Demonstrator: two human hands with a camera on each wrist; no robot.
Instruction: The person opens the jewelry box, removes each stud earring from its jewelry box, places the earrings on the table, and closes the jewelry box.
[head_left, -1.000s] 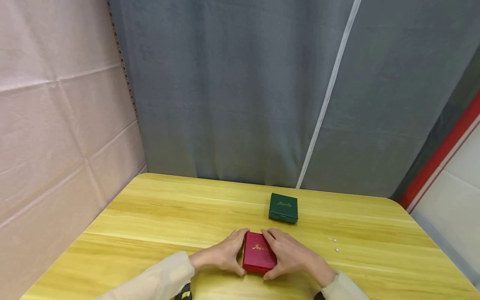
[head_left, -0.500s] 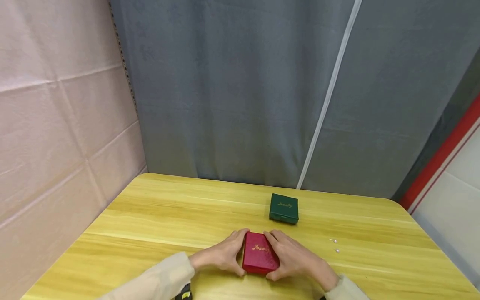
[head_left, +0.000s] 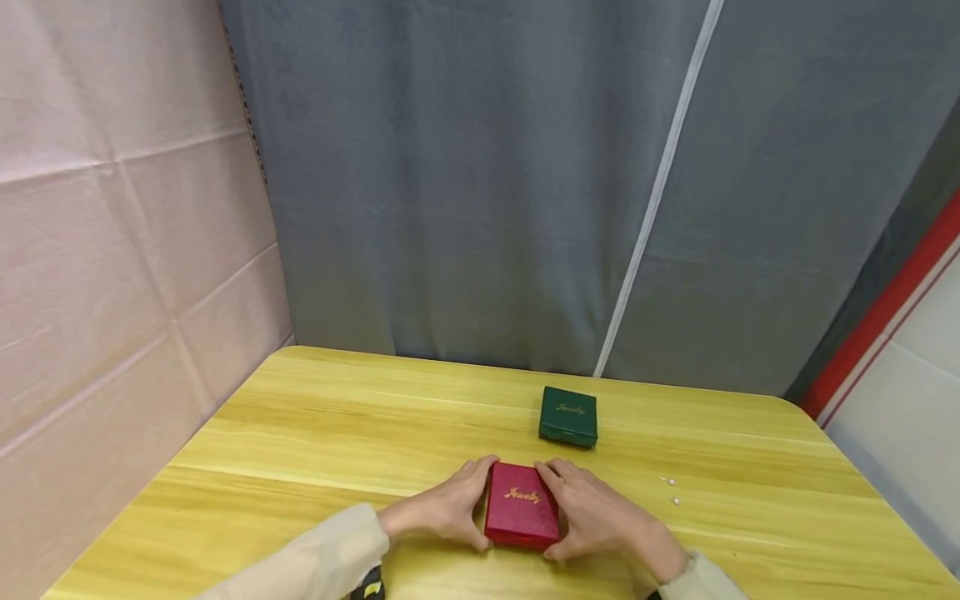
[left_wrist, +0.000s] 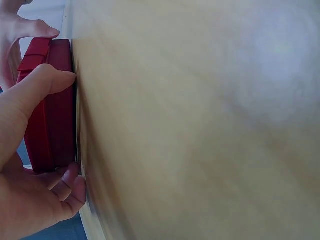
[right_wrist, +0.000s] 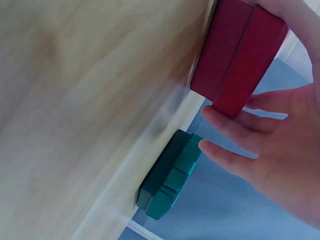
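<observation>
A red jewelry box (head_left: 521, 500) with gold lettering sits closed on the table between both hands. My left hand (head_left: 455, 504) grips its left side, thumb at the front corner and fingers at the back corner. In the left wrist view the left thumb (left_wrist: 55, 79) lies across the front of the red box (left_wrist: 60, 120). My right hand (head_left: 596, 512) spans the right side, thumb at the near corner and fingertips at the far one. In the right wrist view the right fingers (right_wrist: 232, 130) are spread, one fingertip at the box's (right_wrist: 235, 65) corner.
A green jewelry box (head_left: 567, 416), also closed, lies behind the red one. Two small pearl earrings (head_left: 675, 501) lie to the right on the wooden table (head_left: 360, 417). A grey curtain (head_left: 465, 183) hangs beyond the table's back edge.
My right hand has slid slightly rightward along the box's edge, uncovering more of the lid and its lettering. My left hand and the red box have stayed in place.
</observation>
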